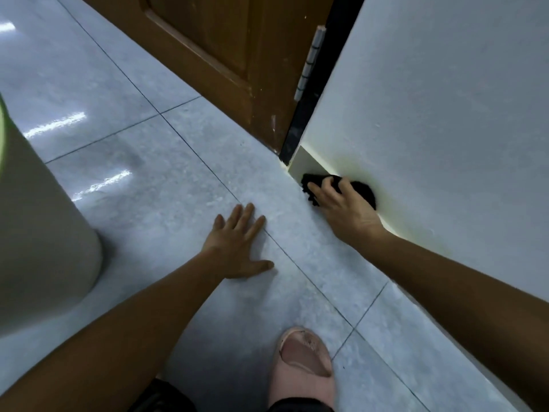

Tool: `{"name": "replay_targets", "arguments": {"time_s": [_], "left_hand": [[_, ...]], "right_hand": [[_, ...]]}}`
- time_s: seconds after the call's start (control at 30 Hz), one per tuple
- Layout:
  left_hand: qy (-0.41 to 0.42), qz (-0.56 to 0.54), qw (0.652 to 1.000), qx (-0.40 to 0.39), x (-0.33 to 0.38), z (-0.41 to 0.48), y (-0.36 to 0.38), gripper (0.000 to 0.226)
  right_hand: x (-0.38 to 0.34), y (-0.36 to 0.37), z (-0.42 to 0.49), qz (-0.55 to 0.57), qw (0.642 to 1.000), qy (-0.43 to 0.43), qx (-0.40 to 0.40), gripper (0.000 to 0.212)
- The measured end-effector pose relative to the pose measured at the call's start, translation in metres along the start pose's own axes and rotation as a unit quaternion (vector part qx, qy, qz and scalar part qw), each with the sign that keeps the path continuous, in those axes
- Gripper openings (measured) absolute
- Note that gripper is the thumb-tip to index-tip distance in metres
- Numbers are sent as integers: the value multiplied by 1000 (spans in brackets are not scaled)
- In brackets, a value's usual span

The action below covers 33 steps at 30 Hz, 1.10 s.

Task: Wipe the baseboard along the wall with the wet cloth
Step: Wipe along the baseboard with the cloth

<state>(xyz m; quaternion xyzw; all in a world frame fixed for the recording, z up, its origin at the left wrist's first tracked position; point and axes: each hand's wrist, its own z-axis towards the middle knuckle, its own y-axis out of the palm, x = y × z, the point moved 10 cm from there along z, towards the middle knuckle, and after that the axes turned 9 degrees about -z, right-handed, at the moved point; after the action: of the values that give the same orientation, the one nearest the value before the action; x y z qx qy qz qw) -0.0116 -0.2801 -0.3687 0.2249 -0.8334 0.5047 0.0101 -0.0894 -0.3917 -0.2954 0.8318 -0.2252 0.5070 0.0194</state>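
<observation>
The head view looks down at a grey tiled floor [166, 185] where it meets a white wall [445, 114]. The baseboard [306, 163] is a long pale strip at the foot of that wall. It runs from the brown door [225, 55], past the hands, and back toward the person. Its far end stops just beside the door's dark frame [297, 135].

The right hand [341, 206] is the near one to the baseboard. It is grasping a black cloth [361, 190] and pressing it flat on the strip, close to the door end. The left hand [237, 248] holds nothing. It lies spread out on the floor, away from the baseboard, and seems to prop the person up.

Since the strip is long, the wipe likely has to slide along it, not across it. A pink slipper [303, 370] sits near the baseboard, closer to the person. A pale bin [44, 233] stands far from it on the left.
</observation>
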Motion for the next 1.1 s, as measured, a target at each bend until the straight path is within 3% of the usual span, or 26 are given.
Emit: {"name": "replay_targets", "arguments": {"time_s": [0.17,0.47,0.77,0.9,1.1], "left_hand": [[2,-9,1000,-13,-2,4,0,102],[-4,2,1000,-2,0,4,6,107],[6,-8,1000,-2,-2,5,3,104],[4,-6,1000,4,-2,4,4,105],[-7,-2,1000,10,0,2,7,106]], "right_hand": [[-7,9,-15,-48,998,-41,-6,48],[17,-8,55,-21,1000,-20,-12,55],[-26,18,-15,-56,993,-102,-3,52],[15,-2,16,-50,998,-40,20,50],[36,-17,66,-22,999,2,-25,58]]}}
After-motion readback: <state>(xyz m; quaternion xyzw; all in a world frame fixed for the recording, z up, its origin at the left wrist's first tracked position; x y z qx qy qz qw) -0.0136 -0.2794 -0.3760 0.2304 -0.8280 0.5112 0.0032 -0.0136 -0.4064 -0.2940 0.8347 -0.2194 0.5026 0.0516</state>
